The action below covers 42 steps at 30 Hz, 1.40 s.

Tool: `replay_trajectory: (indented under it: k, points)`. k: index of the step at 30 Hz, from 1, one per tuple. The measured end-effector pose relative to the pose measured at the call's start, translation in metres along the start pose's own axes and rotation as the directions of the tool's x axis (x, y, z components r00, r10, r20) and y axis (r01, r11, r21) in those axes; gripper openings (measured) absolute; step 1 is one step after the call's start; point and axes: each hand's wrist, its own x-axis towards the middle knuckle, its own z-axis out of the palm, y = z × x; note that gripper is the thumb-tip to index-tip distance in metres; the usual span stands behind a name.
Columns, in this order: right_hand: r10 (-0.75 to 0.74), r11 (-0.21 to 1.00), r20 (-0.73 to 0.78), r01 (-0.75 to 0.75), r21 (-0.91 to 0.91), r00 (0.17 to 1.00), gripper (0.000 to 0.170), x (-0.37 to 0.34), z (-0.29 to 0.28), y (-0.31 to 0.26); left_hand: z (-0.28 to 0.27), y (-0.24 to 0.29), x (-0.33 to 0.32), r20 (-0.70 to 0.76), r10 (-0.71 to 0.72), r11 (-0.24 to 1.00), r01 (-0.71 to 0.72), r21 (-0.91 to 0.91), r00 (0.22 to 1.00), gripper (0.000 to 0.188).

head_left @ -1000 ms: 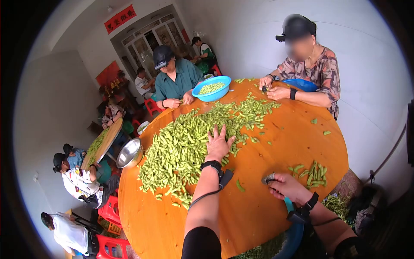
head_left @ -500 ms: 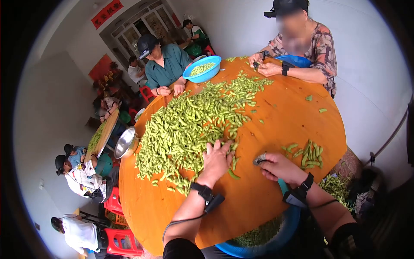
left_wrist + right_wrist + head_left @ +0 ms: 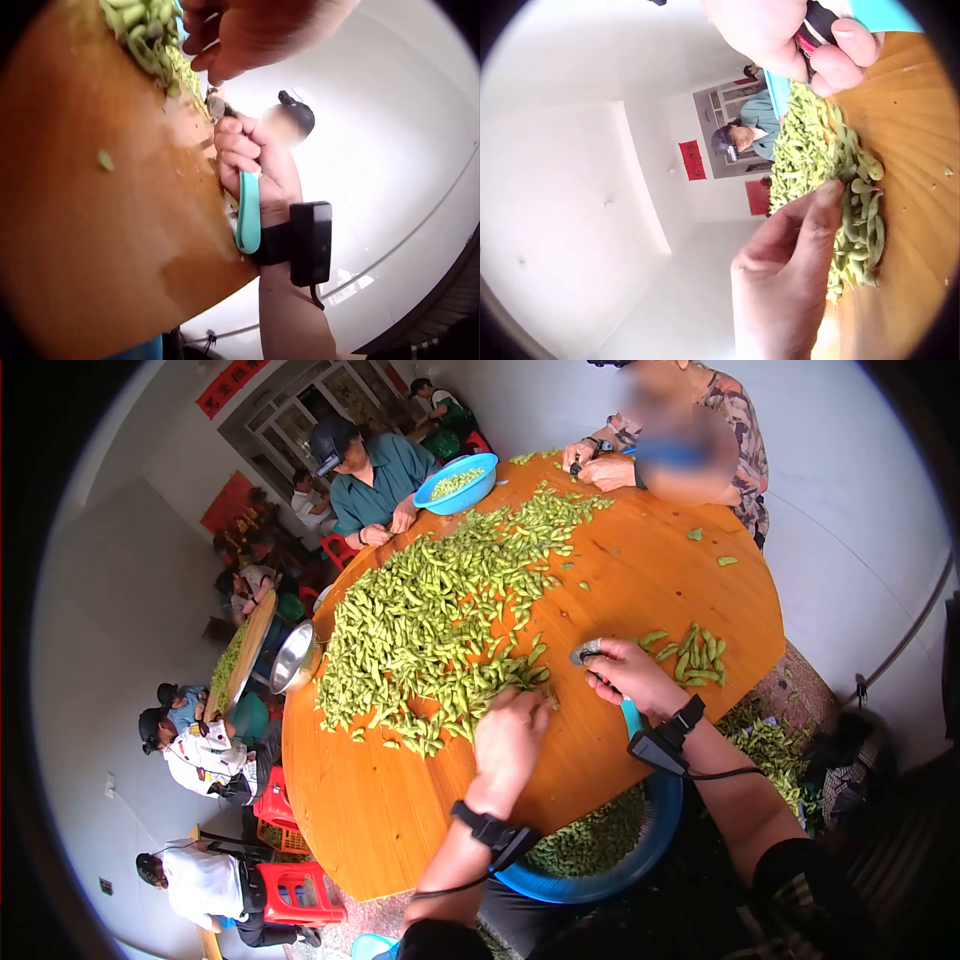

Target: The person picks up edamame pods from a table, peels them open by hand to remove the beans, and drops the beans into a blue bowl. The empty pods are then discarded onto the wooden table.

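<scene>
While right hand (image 3: 641, 678) curls round tool (image 3: 249, 214), left hand (image 3: 510, 737) touches pods (image 3: 425, 620).

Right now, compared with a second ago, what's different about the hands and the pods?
The left hand drew back toward the viewer, from mid-heap to the near edge of the edamame heap; its spread fingers now curl. Whether they pinch a pod is unclear. The right hand still holds the turquoise-handled tool; the small pod pile beside it stayed put.
</scene>
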Motion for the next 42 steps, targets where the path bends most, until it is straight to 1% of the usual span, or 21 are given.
replay_trajectory:
  k: [2, 4, 7, 9, 11, 12, 13, 14, 15, 17, 21, 24, 25, 27, 29, 31, 33, 34, 38, 40, 42]
  points:
    - [-0.010, 0.999, -0.020, 0.011, 0.041, 1.000, 0.014, -0.002, 0.000, -0.002, 0.018, 0.012, 0.009, 0.048, -0.066, 0.997, 0.064, 0.035, 0.997, 0.022]
    - [-0.008, 0.999, -0.017, 0.008, 0.045, 1.000, 0.014, -0.006, 0.001, -0.005, 0.033, 0.016, 0.018, 0.163, -0.189, 0.963, 0.150, 0.226, 0.968, 0.025]
    - [0.004, 0.999, -0.013, -0.003, 0.042, 1.000, 0.014, -0.007, 0.000, -0.005, 0.035, 0.013, 0.020, 0.192, -0.185, 0.969, 0.146, 0.199, 0.964, 0.023]
    - [0.006, 0.999, 0.020, -0.007, 0.032, 1.000, 0.013, -0.007, 0.000, -0.005, 0.031, 0.009, 0.012, 0.145, -0.143, 0.980, 0.120, 0.156, 0.979, 0.020]
    - [-0.017, 1.000, 0.066, 0.017, 0.004, 0.998, 0.013, -0.007, -0.002, -0.004, 0.026, 0.003, 0.002, 0.060, -0.113, 0.972, 0.123, -0.201, 0.992, 0.016]
    - [-0.037, 0.999, 0.111, 0.041, -0.027, 0.993, 0.014, -0.009, 0.002, -0.007, 0.020, 0.004, -0.003, 0.234, -0.212, 0.844, 0.298, -0.446, 0.949, 0.012]
    - [-0.042, 0.999, 0.112, 0.045, -0.024, 0.993, 0.014, -0.014, 0.006, -0.010, 0.019, 0.003, -0.008, 0.232, -0.209, 0.847, 0.295, -0.443, 0.950, 0.012]
    - [-0.032, 0.992, 0.125, 0.047, -0.117, 0.992, 0.015, -0.024, 0.011, -0.011, 0.020, 0.003, -0.012, 0.294, -0.233, 0.638, 0.374, -0.673, 0.927, 0.013]
    - [-0.017, 0.977, 0.135, 0.045, -0.209, 0.991, 0.016, -0.033, 0.016, -0.012, 0.022, 0.003, -0.016, 0.364, -0.235, 0.358, 0.428, -0.830, 0.902, 0.015]
    - [0.009, 0.950, 0.133, 0.033, -0.310, 0.991, 0.015, -0.040, 0.024, -0.003, 0.027, -0.002, -0.024, 0.346, -0.208, 0.311, 0.397, -0.863, 0.915, 0.021]
    - [0.004, 0.941, 0.137, 0.042, -0.335, 0.991, 0.011, -0.046, 0.027, 0.005, 0.038, -0.005, -0.030, 0.340, -0.175, 0.352, 0.381, -0.855, 0.924, 0.030]
    - [-0.032, 0.942, 0.105, 0.065, -0.330, 0.994, 0.010, -0.048, 0.031, 0.011, 0.030, 0.001, -0.028, 0.310, -0.107, 0.595, 0.310, -0.742, 0.945, 0.033]
    - [-0.047, 0.942, 0.083, 0.072, -0.328, 0.995, 0.010, -0.048, 0.032, 0.012, 0.029, 0.002, -0.028, 0.310, -0.106, 0.591, 0.311, -0.745, 0.945, 0.033]
    - [-0.060, 0.936, 0.065, 0.079, -0.342, 0.996, 0.009, -0.049, 0.034, 0.015, 0.028, 0.004, -0.029, 0.044, 0.081, 0.847, -0.045, -0.530, 0.996, 0.036]
    - [-0.072, 0.931, 0.049, 0.085, -0.354, 0.996, 0.009, -0.050, 0.039, 0.019, 0.023, 0.009, -0.029, 0.048, 0.063, 0.865, -0.030, -0.501, 0.997, 0.038]
    - [-0.267, 0.834, 0.046, 0.255, -0.489, 0.963, 0.009, -0.052, 0.044, 0.021, 0.024, 0.010, -0.029, 0.048, 0.042, 0.885, -0.015, -0.466, 0.998, 0.040]
    - [-0.293, 0.815, 0.042, 0.272, -0.512, 0.955, 0.009, -0.057, 0.049, 0.020, 0.026, 0.011, -0.029, 0.022, -0.029, 0.878, 0.035, -0.477, 0.999, 0.042]
    - [-0.323, 0.794, 0.037, 0.292, -0.533, 0.946, 0.010, -0.058, 0.050, 0.018, 0.023, 0.012, -0.029, 0.087, -0.056, 0.870, 0.092, -0.484, 0.995, 0.043]
    - [-0.231, 0.866, 0.040, 0.224, -0.447, 0.972, 0.009, -0.062, 0.049, 0.019, 0.024, 0.009, -0.032, 0.165, -0.088, 0.814, 0.166, -0.557, 0.982, 0.043]
    - [-0.148, 0.894, 0.016, 0.141, -0.427, 0.989, 0.009, -0.063, 0.048, 0.018, 0.028, 0.008, -0.033, 0.133, -0.032, 0.825, 0.101, -0.555, 0.991, 0.043]
    - [-0.200, 0.885, 0.022, 0.190, -0.425, 0.980, 0.009, -0.065, 0.049, 0.016, 0.023, 0.010, -0.033, 0.189, -0.063, 0.783, 0.166, -0.599, 0.980, 0.042]
